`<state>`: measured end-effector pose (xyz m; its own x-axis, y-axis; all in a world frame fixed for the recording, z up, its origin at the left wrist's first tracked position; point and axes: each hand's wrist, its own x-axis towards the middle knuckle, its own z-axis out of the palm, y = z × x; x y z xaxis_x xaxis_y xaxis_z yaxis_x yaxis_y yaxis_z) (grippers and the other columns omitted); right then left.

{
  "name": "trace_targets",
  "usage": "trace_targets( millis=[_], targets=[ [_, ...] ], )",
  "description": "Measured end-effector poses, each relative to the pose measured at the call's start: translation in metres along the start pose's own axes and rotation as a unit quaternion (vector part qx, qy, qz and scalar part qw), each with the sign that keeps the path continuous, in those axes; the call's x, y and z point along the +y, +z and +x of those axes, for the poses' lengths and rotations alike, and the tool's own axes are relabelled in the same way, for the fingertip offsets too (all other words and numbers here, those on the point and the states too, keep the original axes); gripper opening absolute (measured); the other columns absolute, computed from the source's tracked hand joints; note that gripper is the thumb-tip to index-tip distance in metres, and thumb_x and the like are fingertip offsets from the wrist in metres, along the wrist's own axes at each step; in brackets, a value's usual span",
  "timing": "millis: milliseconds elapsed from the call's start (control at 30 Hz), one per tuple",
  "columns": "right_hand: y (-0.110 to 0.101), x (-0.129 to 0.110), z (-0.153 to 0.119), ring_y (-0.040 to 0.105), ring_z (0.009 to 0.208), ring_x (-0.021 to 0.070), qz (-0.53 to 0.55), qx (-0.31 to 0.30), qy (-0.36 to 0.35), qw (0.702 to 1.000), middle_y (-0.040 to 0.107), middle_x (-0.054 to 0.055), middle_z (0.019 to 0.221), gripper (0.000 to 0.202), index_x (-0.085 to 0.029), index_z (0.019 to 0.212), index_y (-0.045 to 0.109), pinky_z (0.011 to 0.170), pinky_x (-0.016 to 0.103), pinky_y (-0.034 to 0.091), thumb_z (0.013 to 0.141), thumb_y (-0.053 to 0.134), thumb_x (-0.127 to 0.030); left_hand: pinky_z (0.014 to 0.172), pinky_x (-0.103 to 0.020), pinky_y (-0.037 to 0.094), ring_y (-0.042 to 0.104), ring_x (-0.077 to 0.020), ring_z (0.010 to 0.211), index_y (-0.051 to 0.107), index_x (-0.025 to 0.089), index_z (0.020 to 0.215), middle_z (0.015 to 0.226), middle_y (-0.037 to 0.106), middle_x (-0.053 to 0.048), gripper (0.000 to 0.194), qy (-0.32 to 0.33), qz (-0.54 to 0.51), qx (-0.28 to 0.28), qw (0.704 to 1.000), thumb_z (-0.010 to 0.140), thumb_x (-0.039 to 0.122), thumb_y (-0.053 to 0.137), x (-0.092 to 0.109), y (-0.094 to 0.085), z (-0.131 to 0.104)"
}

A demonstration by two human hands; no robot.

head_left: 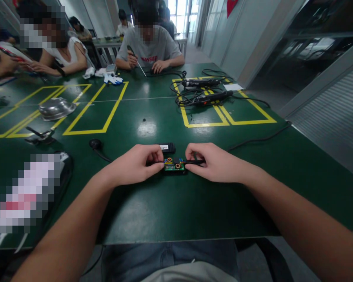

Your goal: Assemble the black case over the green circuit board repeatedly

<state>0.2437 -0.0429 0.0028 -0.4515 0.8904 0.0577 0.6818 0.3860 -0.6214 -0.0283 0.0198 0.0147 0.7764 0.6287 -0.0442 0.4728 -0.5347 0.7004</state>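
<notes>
A small green circuit board [174,166] with two copper-wound rings sits in a black casing half near the middle of the table's front. My left hand [139,163] is closed at its left end, thumb and fingers pinching the black cable there. At the right end, my right hand [210,162] pinches the other black cable [195,161] beside the board. Just behind the board lies a black cover [169,147] with a white label. A black plug [95,144] on a cable rests to the left of my left hand.
On the green table [188,211] are a metal bowl [56,108] at left, black corded tools [206,96] at back right, and gloves [113,79] farther back. A person [153,49] opposite holds a screwdriver [138,60]. Other people sit at left.
</notes>
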Motion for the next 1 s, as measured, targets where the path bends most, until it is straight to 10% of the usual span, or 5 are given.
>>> trace_targets(
  millis=[600,833,1000],
  targets=[
    [0.000,0.007,0.001,0.063,0.083,0.0206,-0.046,-0.024,0.005,0.999,0.071,0.004,0.088,0.007,-0.022,0.088,0.068,0.076,0.031,0.043,0.093,0.072,-0.018,0.062,-0.028,0.042,0.062,-0.0161,0.064,0.067,0.021,0.085,0.071,0.067,0.002,0.009,-0.053,0.071,-0.048,0.995,0.093,0.020,0.066,-0.001,-0.002,0.001],
    [0.006,0.005,0.003,0.064,0.079,0.0198,-0.057,-0.019,0.016,0.998,0.070,0.002,0.084,0.011,-0.022,0.086,0.063,0.073,0.031,0.043,0.091,0.070,-0.014,0.096,-0.043,0.057,0.070,-0.0277,0.104,0.075,0.021,0.088,0.108,0.073,-0.008,0.007,0.036,0.187,0.042,0.981,0.092,0.023,0.070,-0.005,0.005,0.003],
    [0.014,0.009,0.005,0.062,0.077,0.0189,-0.056,0.005,0.007,0.998,0.069,0.002,0.086,0.012,-0.023,0.088,0.058,0.072,0.031,0.043,0.092,0.067,-0.015,0.128,-0.063,0.042,0.049,-0.0397,0.152,0.079,0.018,0.124,0.160,0.055,-0.019,0.030,0.028,0.217,0.190,0.957,0.101,0.026,0.063,-0.022,0.019,0.013]
  ],
)
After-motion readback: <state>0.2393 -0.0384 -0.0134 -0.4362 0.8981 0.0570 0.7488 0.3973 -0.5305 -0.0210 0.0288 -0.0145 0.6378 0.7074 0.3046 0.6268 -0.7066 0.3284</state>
